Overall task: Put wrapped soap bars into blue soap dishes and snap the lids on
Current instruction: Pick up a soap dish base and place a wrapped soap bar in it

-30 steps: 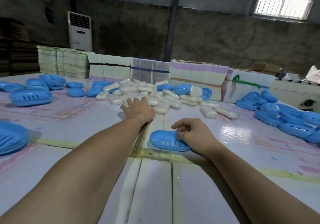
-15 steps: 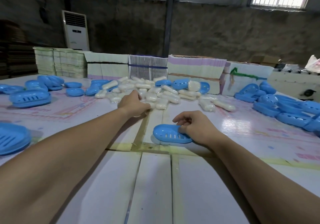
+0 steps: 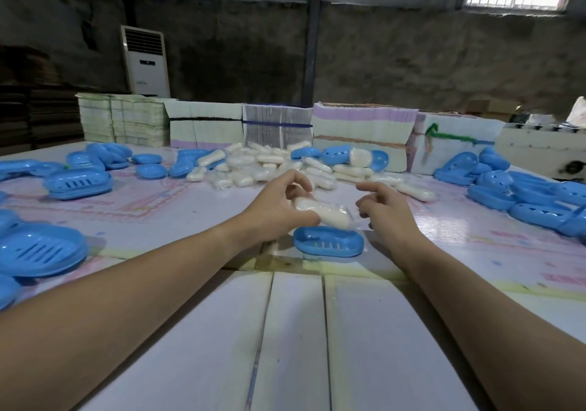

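You are holding a wrapped soap bar (image 3: 323,212) in your left hand (image 3: 279,210) just above the open soap dish (image 3: 328,242) on the counter (image 3: 295,341), your right hand (image 3: 388,210) loosely spread beside it, so seating the soap and snapping on a lid are remaining.

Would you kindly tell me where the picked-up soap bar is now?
Centre of the head view: the left hand holds the soap bar just above the open blue dish.

The near edge of the desk (image 3: 295,347) lies bare between the two forearms, open for a pass. Toward the far edge a pile of wrapped soap bars (image 3: 263,166) blocks the middle, backed by a wall of stacked cartons (image 3: 358,131). Blue dishes (image 3: 79,182) crowd the left edge and another heap of blue dishes (image 3: 520,195) the right edge, leaving lanes of bare surface between each heap and the centre.
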